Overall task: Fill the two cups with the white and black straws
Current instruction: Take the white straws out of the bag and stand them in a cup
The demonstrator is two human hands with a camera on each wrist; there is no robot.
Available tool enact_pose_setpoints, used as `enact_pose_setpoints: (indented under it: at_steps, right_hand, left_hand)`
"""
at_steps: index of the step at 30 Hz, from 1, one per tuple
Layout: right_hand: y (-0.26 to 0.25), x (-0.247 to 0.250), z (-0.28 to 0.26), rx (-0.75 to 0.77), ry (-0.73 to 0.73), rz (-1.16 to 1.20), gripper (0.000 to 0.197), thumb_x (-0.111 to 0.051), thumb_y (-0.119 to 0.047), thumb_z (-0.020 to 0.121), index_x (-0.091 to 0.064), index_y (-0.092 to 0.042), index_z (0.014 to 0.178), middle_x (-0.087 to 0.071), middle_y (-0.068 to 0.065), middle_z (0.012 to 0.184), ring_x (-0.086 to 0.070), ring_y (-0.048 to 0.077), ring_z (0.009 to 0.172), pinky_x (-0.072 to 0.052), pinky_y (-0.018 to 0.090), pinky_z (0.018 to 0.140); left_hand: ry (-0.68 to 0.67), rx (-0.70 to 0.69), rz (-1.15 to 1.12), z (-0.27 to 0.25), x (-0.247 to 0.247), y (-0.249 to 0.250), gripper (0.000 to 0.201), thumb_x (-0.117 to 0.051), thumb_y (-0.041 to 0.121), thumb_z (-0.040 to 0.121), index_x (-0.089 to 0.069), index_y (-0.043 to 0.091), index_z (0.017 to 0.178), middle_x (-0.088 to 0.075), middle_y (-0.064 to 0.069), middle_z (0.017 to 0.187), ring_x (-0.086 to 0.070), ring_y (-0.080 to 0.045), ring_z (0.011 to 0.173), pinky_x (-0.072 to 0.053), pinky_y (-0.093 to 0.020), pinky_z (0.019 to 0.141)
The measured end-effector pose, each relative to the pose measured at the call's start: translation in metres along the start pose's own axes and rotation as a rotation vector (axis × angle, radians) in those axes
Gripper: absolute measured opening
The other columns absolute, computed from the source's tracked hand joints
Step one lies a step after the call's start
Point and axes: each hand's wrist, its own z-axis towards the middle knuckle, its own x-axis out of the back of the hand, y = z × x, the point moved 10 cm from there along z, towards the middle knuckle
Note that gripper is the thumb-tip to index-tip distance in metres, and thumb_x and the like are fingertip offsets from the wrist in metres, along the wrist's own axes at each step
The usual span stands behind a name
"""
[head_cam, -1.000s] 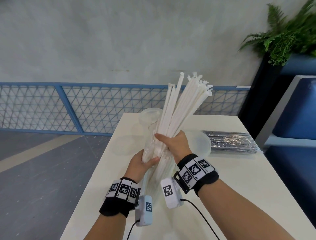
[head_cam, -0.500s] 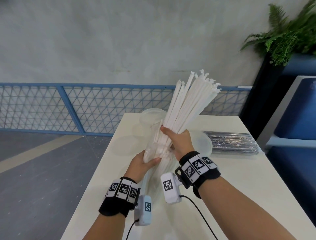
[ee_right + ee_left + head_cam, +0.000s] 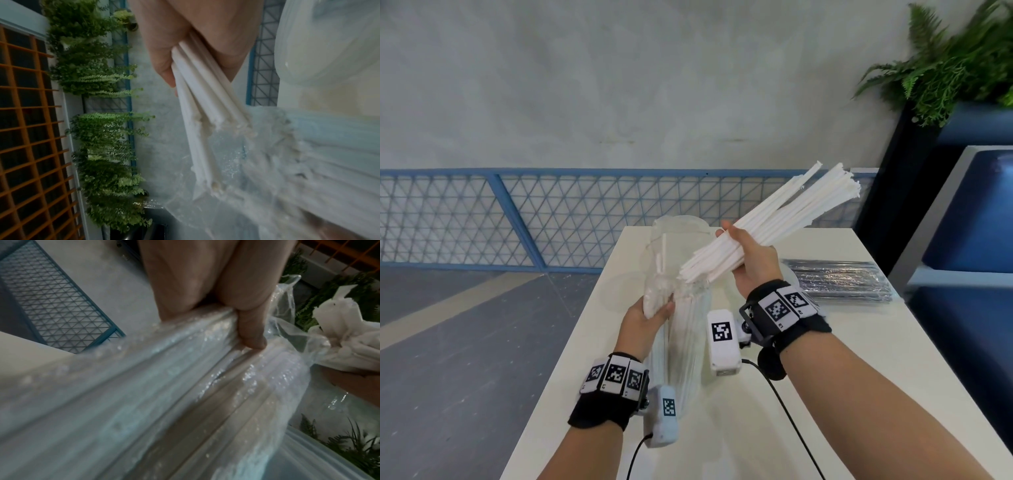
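The counter [image 3: 825, 359] is seen from above, looking forward and down. Each wrist view is set close along its hand; the straws [image 3: 774, 226] are shared.

My left fingers [image 3: 654, 310] hidden behind plastic bag [image 3: 688, 342]; clear cup [image 3: 678, 233] blurred; right wrist view smeared.

Grey wall [image 3: 619, 85], blue mesh fence [image 3: 517, 219]
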Motion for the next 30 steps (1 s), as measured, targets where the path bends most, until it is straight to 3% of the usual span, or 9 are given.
enact_pose_setpoints:
  at_steps: [3,7,9,12,15,19,23,26,30]
  right_hand:
    - [-0.003,0.005,0.000,0.004,0.014,0.009,0.035,-0.065,0.001,0.080,-0.057,0.010,0.113,-0.068,0.011,0.083,-0.068,0.012,0.067,-0.056,0.021,0.057]
    - [-0.015,0.008,0.000,0.042,-0.002,-0.017,0.007,-0.062,0.001,0.083,-0.061,-0.004,0.088,-0.066,0.007,0.078,-0.066,0.013,0.068,-0.054,0.023,0.059]
    - [-0.023,0.012,0.000,0.070,0.006,-0.038,0.005,-0.060,-0.001,0.084,-0.060,-0.005,0.084,-0.065,0.007,0.080,-0.065,0.013,0.070,-0.054,0.025,0.064]
    - [-0.035,0.020,-0.001,0.096,0.042,-0.064,0.002,-0.060,-0.003,0.085,-0.062,-0.004,0.084,-0.066,0.006,0.079,-0.065,0.014,0.070,-0.055,0.026,0.067]
    - [-0.044,0.026,-0.001,0.121,0.049,-0.054,0.006,-0.058,-0.001,0.085,-0.060,-0.004,0.082,-0.066,0.005,0.073,-0.064,0.016,0.071,-0.055,0.026,0.067]
    - [-0.056,0.040,0.002,0.150,0.102,-0.046,0.014,-0.061,-0.001,0.083,-0.054,-0.001,0.095,-0.065,0.006,0.074,-0.064,0.017,0.067,-0.055,0.028,0.065]
    - [-0.077,0.052,0.007,0.255,0.144,-0.168,0.015,-0.063,-0.004,0.081,-0.059,0.000,0.094,-0.063,0.006,0.072,-0.063,0.017,0.064,-0.053,0.024,0.057]
    - [-0.086,0.058,0.011,0.343,0.192,-0.339,0.034,-0.066,-0.011,0.080,-0.058,0.005,0.108,-0.064,0.009,0.083,-0.062,0.020,0.073,-0.050,0.028,0.062]
    - [-0.078,0.059,0.014,0.413,0.195,-0.525,0.035,-0.066,-0.014,0.082,-0.054,-0.002,0.113,-0.062,0.009,0.098,-0.060,0.021,0.089,-0.050,0.030,0.078]
  left_hand:
    - [0.031,-0.002,0.007,0.003,0.001,0.000,0.021,-0.061,0.012,0.087,-0.061,0.009,0.108,-0.065,0.005,0.090,-0.058,-0.002,0.084,-0.043,0.000,0.063]
    - [0.062,0.001,-0.015,0.005,-0.002,0.000,0.018,-0.061,0.012,0.087,-0.061,0.012,0.105,-0.065,0.007,0.090,-0.060,-0.007,0.086,-0.045,-0.003,0.065]
    - [0.071,-0.005,-0.021,0.007,-0.006,0.002,0.019,-0.061,0.011,0.087,-0.061,0.010,0.106,-0.065,0.003,0.093,-0.059,-0.007,0.086,-0.046,-0.003,0.066]
    - [0.091,-0.010,0.026,0.013,-0.008,0.001,0.025,-0.065,0.020,0.085,-0.062,0.010,0.108,-0.065,-0.003,0.098,-0.060,-0.017,0.093,-0.045,-0.016,0.072]
    - [0.110,-0.007,0.052,0.017,-0.010,0.001,0.033,-0.066,0.027,0.084,-0.061,0.007,0.109,-0.063,-0.001,0.093,-0.058,-0.019,0.093,-0.043,-0.017,0.070]
    - [0.123,0.025,0.036,0.017,-0.016,-0.002,0.017,-0.062,0.023,0.087,-0.061,0.014,0.101,-0.062,0.008,0.086,-0.058,-0.019,0.093,-0.042,-0.026,0.080]
    - [0.151,0.024,0.043,0.018,-0.016,0.000,0.017,-0.060,0.023,0.088,-0.060,0.013,0.102,-0.063,-0.002,0.093,-0.057,-0.020,0.094,-0.040,-0.028,0.083]
    - [0.160,0.022,0.034,0.020,-0.017,0.002,0.019,-0.060,0.023,0.088,-0.060,0.012,0.103,-0.062,-0.004,0.096,-0.057,-0.021,0.094,-0.040,-0.029,0.083]
    - [0.117,0.034,0.012,0.019,-0.028,-0.001,0.025,-0.062,0.024,0.087,-0.061,0.010,0.107,-0.064,-0.005,0.098,-0.059,-0.022,0.096,-0.044,-0.031,0.085]
